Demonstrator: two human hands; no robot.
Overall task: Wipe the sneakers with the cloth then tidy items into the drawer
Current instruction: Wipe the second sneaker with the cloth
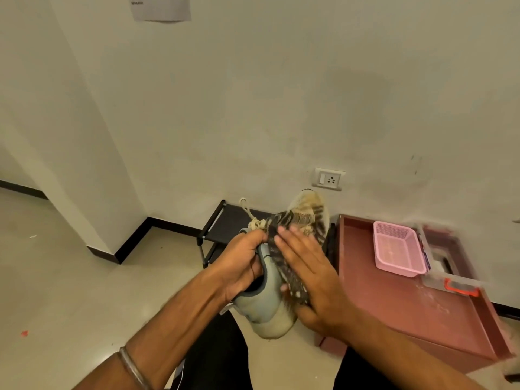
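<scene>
1. A plain off-white wall fills the upper view, lit evenly and dimly.
2. A sheet of paper hangs high on it, its print too small to read.
3. A white switch-and-socket plate sits low on the wall.
4. A black skirting strip runs along the wall's base and around a projecting corner at left.
5. The floor is pale and glossy, perhaps tile.
6. A small black metal rack stands against the wall.
</scene>
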